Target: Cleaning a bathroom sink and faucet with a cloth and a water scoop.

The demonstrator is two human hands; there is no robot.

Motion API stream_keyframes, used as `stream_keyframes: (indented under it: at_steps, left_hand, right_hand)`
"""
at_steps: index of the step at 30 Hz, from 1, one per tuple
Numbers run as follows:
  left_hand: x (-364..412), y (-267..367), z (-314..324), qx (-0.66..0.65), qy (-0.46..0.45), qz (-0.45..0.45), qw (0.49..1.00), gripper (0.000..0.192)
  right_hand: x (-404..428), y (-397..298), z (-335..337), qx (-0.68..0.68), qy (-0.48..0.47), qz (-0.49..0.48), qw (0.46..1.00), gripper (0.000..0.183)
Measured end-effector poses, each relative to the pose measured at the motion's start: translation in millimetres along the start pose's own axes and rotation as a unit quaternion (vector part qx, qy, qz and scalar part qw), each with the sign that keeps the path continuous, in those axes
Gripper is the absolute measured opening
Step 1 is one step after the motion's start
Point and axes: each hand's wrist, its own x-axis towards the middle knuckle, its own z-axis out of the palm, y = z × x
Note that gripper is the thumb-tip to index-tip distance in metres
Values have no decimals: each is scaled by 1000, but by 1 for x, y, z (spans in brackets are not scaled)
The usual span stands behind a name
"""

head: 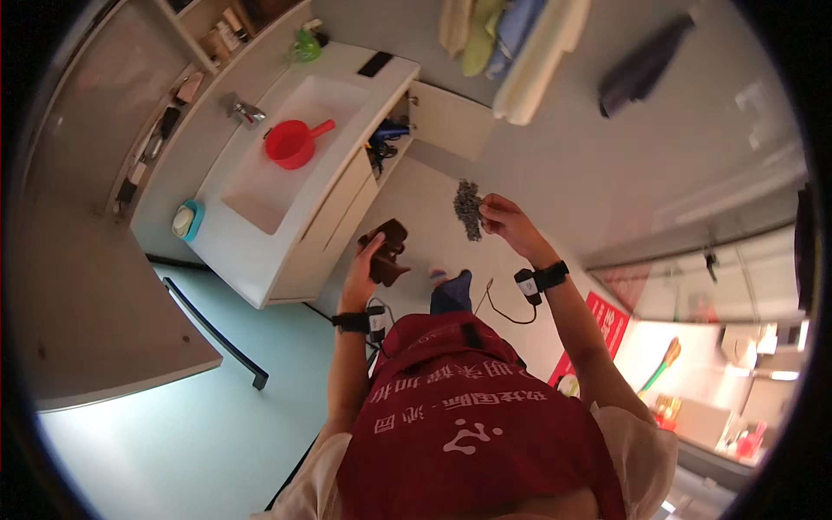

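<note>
My left hand (359,275) is closed around a dark brown, folded, soft-looking item (389,252), perhaps a cloth; the picture does not settle its kind. Between the fingers of my right hand (509,224) hangs a grey, curly scourer (468,210) that looks like steel wool. Both hands are in front of my body, apart from each other, above the floor (416,195). To the left, a red plastic dipper (290,144) with a handle rests in the white basin (260,207).
A chrome faucet (247,112) rises behind the basin. One cabinet door (452,120) stands open below the counter. A soap dish (188,220), a green spray bottle (307,45) and a black flat object (375,64) sit on the counter. Towels (513,52) hang at the top.
</note>
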Motion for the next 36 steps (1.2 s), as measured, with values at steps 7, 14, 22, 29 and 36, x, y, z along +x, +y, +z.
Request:
stream_keyframes:
  at_steps: [7, 14, 22, 29, 36]
  left_hand:
    - [27, 39, -77, -215, 277, -112, 930, 33]
    - [23, 42, -139, -162, 424, -7, 891, 40]
    - [18, 56, -191, 41, 565, 29, 824, 38]
    - [22, 45, -278, -72, 603, 1, 794, 29]
    - [15, 50, -285, -44, 606, -35, 793, 31]
  right_hand:
    - [211, 9, 61, -63, -129, 91, 985, 13]
    - [335, 53, 209, -126, -301, 188, 926, 17]
    - [372, 157, 381, -151, -445, 182, 864, 20]
    - [399, 248, 441, -354, -420, -7, 835, 13]
    - [422, 217, 358, -287, -519, 176, 786, 56]
